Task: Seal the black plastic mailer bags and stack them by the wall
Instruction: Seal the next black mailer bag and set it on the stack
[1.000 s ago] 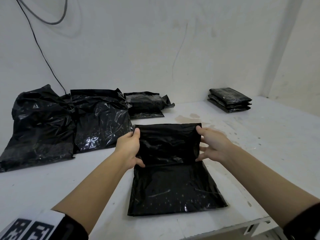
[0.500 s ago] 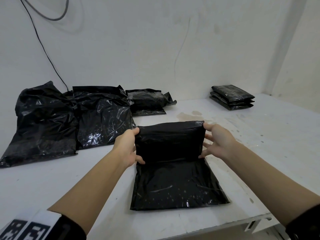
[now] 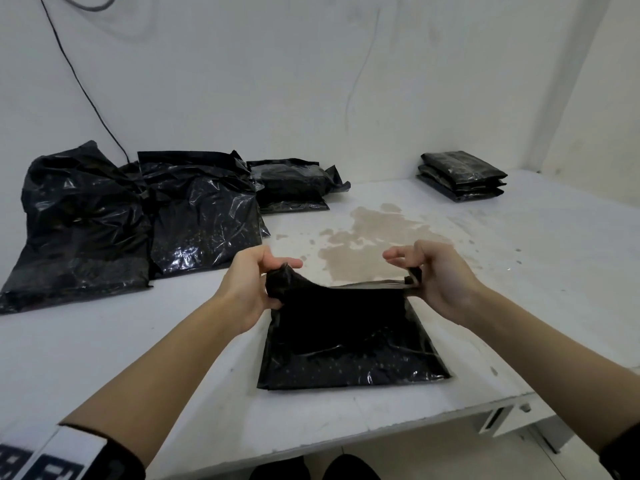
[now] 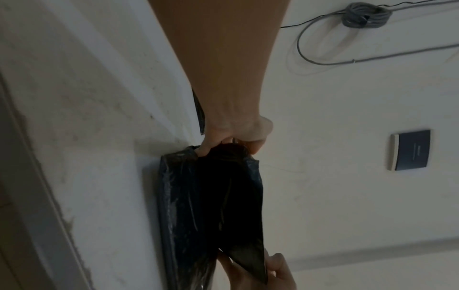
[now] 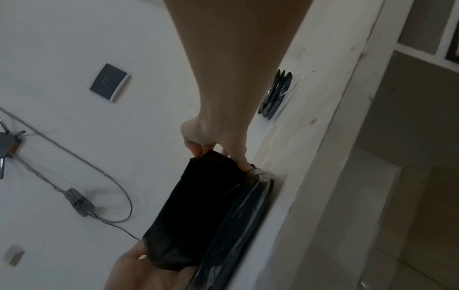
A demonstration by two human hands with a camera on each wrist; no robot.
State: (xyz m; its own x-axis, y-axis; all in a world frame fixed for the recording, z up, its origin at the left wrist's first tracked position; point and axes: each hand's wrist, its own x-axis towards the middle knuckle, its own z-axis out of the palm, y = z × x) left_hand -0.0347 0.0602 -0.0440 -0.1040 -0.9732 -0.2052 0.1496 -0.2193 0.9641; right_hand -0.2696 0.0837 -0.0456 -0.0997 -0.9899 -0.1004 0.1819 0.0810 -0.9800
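Observation:
A black mailer bag [image 3: 349,362] lies flat on the white table [image 3: 519,271] near its front edge. Its flap is lifted and stretched between my hands, with a pale strip [image 3: 377,284] showing along the top edge. My left hand [image 3: 280,271] pinches the flap's left corner. At the flap's right corner my right hand [image 3: 412,275] pinches it, the other fingers spread. The left wrist view shows the left hand [image 4: 228,145] bunching the plastic. The right wrist view shows the right hand [image 5: 218,155] on its corner. Three sealed bags [image 3: 462,174] are stacked by the back wall.
Large crumpled black bags [image 3: 79,223] [image 3: 204,216] lie at the back left, with a smaller filled bag [image 3: 291,181] beside them. A brownish stain [image 3: 374,233] marks the table beyond my hands. A cable [image 3: 79,77] hangs down the wall.
My hands have shifted from the flap's sides to its top corners. The flap's top edge now sits lower, pulled taut between them. The bag's body has stayed in place.

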